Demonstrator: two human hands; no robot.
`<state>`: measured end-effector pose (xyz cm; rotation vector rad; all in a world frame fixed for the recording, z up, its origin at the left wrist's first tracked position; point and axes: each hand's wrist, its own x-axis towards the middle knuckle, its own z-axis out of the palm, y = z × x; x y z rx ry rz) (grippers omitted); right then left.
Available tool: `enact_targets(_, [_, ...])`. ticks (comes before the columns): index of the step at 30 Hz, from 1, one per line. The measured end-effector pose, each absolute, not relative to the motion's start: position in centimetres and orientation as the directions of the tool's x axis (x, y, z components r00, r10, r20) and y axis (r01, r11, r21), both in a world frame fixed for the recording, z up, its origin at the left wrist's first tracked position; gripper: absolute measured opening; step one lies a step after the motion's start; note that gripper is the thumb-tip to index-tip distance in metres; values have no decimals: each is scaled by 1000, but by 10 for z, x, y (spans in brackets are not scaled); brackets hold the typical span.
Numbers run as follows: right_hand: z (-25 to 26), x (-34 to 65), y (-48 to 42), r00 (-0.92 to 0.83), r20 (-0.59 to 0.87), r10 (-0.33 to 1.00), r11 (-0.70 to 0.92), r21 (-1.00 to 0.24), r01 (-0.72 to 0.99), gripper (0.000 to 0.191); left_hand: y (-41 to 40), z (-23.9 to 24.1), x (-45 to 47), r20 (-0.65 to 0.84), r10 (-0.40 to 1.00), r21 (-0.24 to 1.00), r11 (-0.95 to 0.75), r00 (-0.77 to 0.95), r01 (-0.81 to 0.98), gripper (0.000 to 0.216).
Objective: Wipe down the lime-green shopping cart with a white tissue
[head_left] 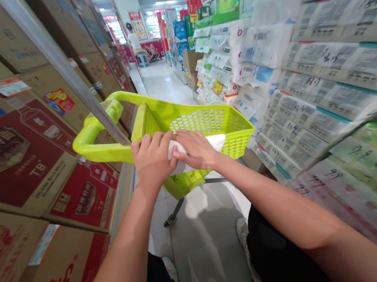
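A lime-green plastic shopping basket [237, 125] with a perforated body stands in front of me, with its looped green handle [103, 151] to the left. My left hand [151, 156] lies over the near rim with its fingers curled. Beside it, my right hand [195, 148] presses on a crumpled white cloth or tissue [177, 149], thumb bent inward. The two hands almost touch, and the white material shows between and under them. More white, sheet-like material [217, 142] shows to the right of the right hand. The fingers' undersides are hidden.
A slanting metal bar [61, 61] rises at the left past the basket handle. Stacked cartons [0, 150] line the left side; packs of tissue paper [328, 63] line the right. A tiled aisle floor [161, 80] runs ahead toward a person [134, 41] and a blue stool [142, 59].
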<state>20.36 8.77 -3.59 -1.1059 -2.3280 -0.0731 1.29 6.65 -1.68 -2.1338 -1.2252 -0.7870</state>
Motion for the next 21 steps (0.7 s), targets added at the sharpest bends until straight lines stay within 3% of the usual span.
enact_targets(4, [-36, 219, 94, -520, 450, 726, 645, -180, 743, 73, 68, -16, 5, 705, 541, -223, -444, 458, 868, 26])
enact_targets(8, [-34, 255, 108, -328, 335, 884, 397, -163, 903, 70, 67, -16, 4, 710, 545, -207, -444, 446, 872, 26])
enact_targets(11, [-37, 269, 114, -200, 318, 927, 260, -159, 953, 63, 66, -17, 11, 727, 559, -150, -438, 399, 886, 32])
enact_targets(13, [-39, 263, 111, -240, 347, 907, 311, -165, 936, 58, 65, -17, 16, 732, 567, -120, -437, 376, 891, 40])
enact_targets(16, [-42, 237, 100, -401, 422, 813, 509, -181, 841, 56, 66, -17, 20, 724, 578, -111, -439, 375, 892, 47])
enact_targets(21, [-41, 209, 85, -499, 512, 699, 670, -227, 706, 59, 70, -15, 11, 694, 586, -135, -464, 418, 876, 36])
